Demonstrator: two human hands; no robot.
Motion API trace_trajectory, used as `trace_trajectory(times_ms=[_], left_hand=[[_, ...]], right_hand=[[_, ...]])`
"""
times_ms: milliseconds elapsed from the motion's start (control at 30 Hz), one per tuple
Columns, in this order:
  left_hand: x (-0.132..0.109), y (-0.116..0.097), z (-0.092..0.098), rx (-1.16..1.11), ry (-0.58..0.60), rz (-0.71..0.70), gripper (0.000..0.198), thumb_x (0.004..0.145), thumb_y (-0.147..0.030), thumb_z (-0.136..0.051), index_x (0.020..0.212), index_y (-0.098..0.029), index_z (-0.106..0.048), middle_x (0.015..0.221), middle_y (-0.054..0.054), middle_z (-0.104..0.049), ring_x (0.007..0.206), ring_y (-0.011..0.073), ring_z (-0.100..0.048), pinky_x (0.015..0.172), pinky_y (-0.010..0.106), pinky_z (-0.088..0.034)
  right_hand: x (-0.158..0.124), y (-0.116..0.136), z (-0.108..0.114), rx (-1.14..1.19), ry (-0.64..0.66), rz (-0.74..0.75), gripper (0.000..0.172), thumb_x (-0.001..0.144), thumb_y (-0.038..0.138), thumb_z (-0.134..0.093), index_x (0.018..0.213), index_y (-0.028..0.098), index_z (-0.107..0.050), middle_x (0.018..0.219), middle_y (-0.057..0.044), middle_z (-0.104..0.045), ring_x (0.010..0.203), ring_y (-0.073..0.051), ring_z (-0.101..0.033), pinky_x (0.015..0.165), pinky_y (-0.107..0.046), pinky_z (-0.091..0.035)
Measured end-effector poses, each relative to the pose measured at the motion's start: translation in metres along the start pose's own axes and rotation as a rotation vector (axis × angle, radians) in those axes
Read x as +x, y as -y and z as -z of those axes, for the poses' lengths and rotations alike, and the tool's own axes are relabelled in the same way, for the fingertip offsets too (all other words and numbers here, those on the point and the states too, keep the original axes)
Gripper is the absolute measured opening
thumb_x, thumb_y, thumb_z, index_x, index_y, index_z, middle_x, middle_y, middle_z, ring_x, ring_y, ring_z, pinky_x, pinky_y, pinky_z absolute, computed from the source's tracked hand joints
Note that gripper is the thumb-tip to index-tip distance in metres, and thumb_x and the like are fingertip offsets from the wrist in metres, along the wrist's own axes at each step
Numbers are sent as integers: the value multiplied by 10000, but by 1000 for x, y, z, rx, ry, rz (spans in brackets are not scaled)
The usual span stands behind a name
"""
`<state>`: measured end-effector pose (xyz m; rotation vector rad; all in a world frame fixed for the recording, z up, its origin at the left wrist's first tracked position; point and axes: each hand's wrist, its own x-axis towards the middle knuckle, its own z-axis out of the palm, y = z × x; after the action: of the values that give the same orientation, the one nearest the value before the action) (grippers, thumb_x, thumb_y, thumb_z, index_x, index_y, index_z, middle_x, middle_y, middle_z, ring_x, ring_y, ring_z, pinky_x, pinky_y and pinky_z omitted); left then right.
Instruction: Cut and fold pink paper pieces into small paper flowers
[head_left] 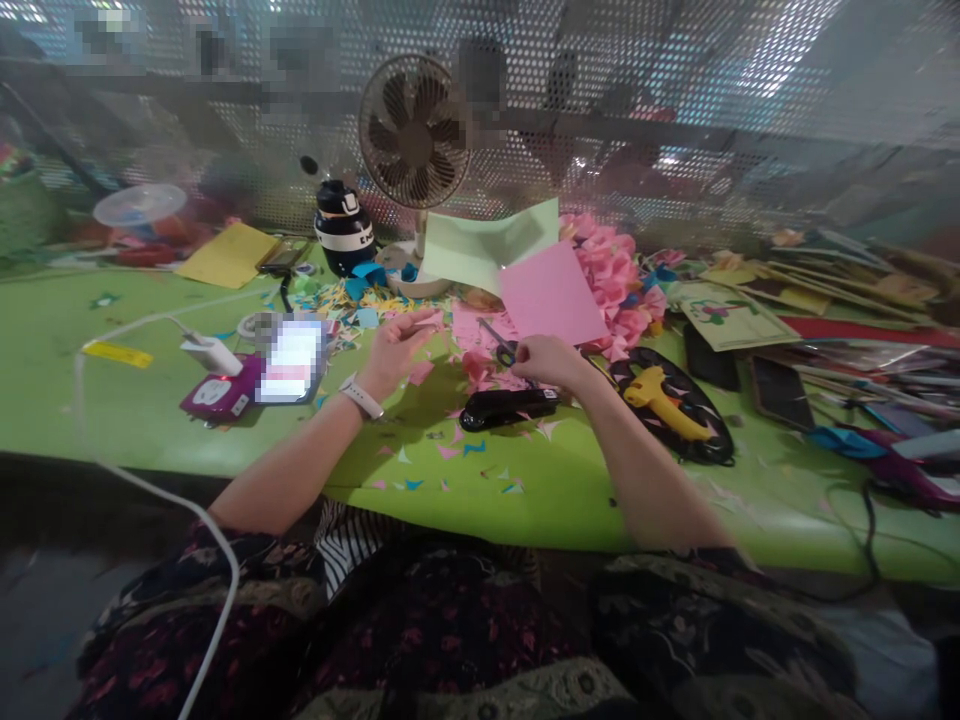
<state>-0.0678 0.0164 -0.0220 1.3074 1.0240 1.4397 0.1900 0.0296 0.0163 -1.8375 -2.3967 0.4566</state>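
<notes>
My left hand (399, 352), with a white band on its wrist, pinches a small piece of pink paper (429, 321) between thumb and fingers. In my right hand (549, 362) is a pair of scissors (495, 338), its blades pointing up and to the left, apart from that piece. Behind the scissors stands a large pink sheet (555, 295), leaning near a pale green sheet (487, 245). A black stapler (506, 408) lies just below my right hand. Pink paper scraps (480, 372) are strewn between my hands.
A pile of pink paper flowers (607, 275) rises at back right. A yellow glue gun (664, 400) rests on a black tray. At left are a lit phone (292, 360), a purple power strip (221, 392) and a white cable (81, 400). A fan (416, 135) and bottle (344, 235) stand behind.
</notes>
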Motion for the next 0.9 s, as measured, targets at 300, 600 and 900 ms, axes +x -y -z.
trace_trajectory(times_ms=[300, 600, 900], left_hand=[[-14, -5, -16, -155, 9, -51, 326, 785, -304, -771, 1098, -225, -734, 1073, 60, -769, 1049, 196, -703, 1011, 391, -518], [-22, -7, -25, -217, 72, -102, 341, 739, -339, -814, 1062, -248, -757, 1152, 61, -753, 1054, 217, -705, 992, 410, -540], [-26, -14, -25, -152, 59, -100, 364, 725, -390, -815, 1036, -210, -756, 1111, 82, -765, 1071, 244, -710, 1032, 441, -527]], right_hand=[[-15, 42, 4, 1231, 85, -32, 54, 767, 183, -494, 741, 180, -542, 503, 61, -418, 403, -74, -306, 394, -216, -236], [-25, 61, -10, 1284, 226, 98, 264, 796, 394, -740, 806, 141, -662, 441, 111, -372, 350, -26, -252, 347, -182, -144], [-19, 58, -15, 1333, -94, 87, 335, 703, 454, -805, 745, 162, -645, 440, 95, -442, 355, -22, -288, 331, -175, -173]])
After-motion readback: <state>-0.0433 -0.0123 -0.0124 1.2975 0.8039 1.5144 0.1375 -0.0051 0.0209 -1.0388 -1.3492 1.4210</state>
